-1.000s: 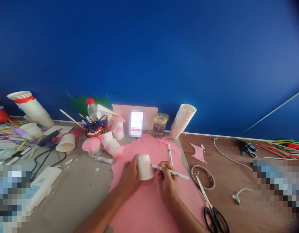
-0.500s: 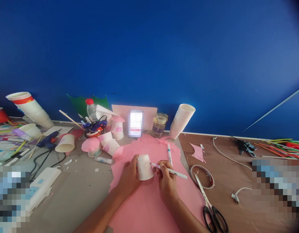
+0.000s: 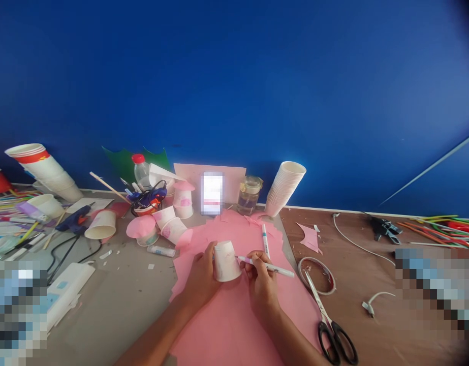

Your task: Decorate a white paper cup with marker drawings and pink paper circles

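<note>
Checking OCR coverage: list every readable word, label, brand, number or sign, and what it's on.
None reads with certainty.
Marker in the right hand: dark lettering on the barrel, too small to read.
Lit screen: pixelated, unreadable.
Leaning cup stack at far left: yellow marking on its red band, too blurred to read.
Small tube: any print too blurred to read.

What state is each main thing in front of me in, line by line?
Left hand, gripping cup
Right hand, gripping marker
Cup, upside down
Marker, tip toward cup
Scissors, blades shut or nearly
Screen, upright, lit
Bottle, capped
Tape roll, lying flat
Right-side cup stack, leaning
</note>
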Tool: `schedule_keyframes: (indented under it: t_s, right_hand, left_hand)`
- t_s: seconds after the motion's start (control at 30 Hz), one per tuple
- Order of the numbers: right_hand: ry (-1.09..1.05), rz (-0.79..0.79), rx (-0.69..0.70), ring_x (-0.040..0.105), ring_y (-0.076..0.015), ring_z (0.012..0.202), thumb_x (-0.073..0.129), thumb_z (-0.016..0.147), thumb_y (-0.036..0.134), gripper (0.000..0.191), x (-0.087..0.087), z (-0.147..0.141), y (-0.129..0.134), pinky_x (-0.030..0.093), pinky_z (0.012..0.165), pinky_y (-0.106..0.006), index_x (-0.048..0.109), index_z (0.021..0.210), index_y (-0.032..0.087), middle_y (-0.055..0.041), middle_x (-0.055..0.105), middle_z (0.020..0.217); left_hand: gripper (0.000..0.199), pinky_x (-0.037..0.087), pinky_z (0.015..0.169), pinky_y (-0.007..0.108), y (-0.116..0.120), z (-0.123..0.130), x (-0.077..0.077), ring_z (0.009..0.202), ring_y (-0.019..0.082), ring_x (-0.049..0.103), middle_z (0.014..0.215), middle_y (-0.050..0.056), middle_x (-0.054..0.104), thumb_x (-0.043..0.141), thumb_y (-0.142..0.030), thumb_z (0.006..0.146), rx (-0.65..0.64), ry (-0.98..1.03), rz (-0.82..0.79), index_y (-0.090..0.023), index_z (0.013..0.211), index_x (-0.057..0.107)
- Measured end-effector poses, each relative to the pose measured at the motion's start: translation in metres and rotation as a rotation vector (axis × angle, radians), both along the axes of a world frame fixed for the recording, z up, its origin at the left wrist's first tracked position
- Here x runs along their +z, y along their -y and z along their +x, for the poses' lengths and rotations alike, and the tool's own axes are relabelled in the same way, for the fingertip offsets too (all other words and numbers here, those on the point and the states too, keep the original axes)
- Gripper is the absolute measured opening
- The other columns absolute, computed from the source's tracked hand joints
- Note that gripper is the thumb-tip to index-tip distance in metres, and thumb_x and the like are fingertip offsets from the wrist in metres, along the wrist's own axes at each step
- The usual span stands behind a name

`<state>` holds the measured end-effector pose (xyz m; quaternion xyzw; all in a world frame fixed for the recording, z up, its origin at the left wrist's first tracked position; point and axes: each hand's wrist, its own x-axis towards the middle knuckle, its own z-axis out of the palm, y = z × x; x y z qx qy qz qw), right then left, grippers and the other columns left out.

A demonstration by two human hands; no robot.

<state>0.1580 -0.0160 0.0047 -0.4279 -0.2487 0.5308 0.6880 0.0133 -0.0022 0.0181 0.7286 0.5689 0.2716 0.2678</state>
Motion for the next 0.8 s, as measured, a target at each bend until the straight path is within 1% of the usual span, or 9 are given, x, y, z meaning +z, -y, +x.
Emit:
schedule_keyframes:
  t_s: [0.23, 0.43, 0.57, 0.8]
  right_hand:
    - [0.020, -0.005, 0.015, 0.041, -0.0110, 0.051, 0.060, 0.076, 0.030, 0.017, -0.0001, -0.0002, 0.0013, 0.034, 0.048, -0.022, 0.054, 0.064, 0.020, 0.0045, 0.045, 0.054]
    - [0.024, -0.013, 0.031, 0.038, -0.0101, 0.050, 0.059, 0.078, 0.028, 0.016, 0.0006, 0.0001, 0.0027, 0.031, 0.047, -0.022, 0.055, 0.065, 0.019, 0.0045, 0.046, 0.055]
    - [0.059, -0.014, 0.011, 0.041, -0.0116, 0.053, 0.059, 0.078, 0.030, 0.017, 0.0015, 0.0007, 0.0027, 0.034, 0.049, -0.023, 0.054, 0.065, 0.020, 0.0043, 0.045, 0.055]
    - [0.040, -0.011, 0.025, 0.041, -0.0108, 0.051, 0.060, 0.075, 0.029, 0.017, 0.0032, -0.0012, 0.0047, 0.035, 0.049, -0.023, 0.054, 0.062, 0.020, 0.0049, 0.044, 0.053]
  left_hand:
    - [0.054, 0.044, 0.078, 0.037, -0.0009, 0.0013, 0.0019, 0.078, 0.024, 0.064, 0.090, 0.006, 0.069, 0.056, -0.028, 0.074, 0.002, -0.022, -0.010, -0.017, 0.121, 0.033]
    - [0.057, 0.043, 0.082, 0.039, -0.0010, 0.0013, 0.0025, 0.082, 0.025, 0.064, 0.091, 0.006, 0.070, 0.058, -0.028, 0.072, 0.006, -0.018, -0.017, -0.016, 0.122, 0.033]
    - [0.057, 0.043, 0.082, 0.039, -0.0003, 0.0019, 0.0036, 0.080, 0.025, 0.064, 0.089, 0.005, 0.070, 0.059, -0.029, 0.073, 0.009, 0.018, -0.027, -0.018, 0.123, 0.034]
    - [0.060, 0.043, 0.082, 0.039, -0.0009, -0.0010, -0.0043, 0.082, 0.025, 0.064, 0.089, 0.005, 0.069, 0.059, -0.029, 0.073, -0.006, 0.034, -0.010, -0.018, 0.125, 0.032]
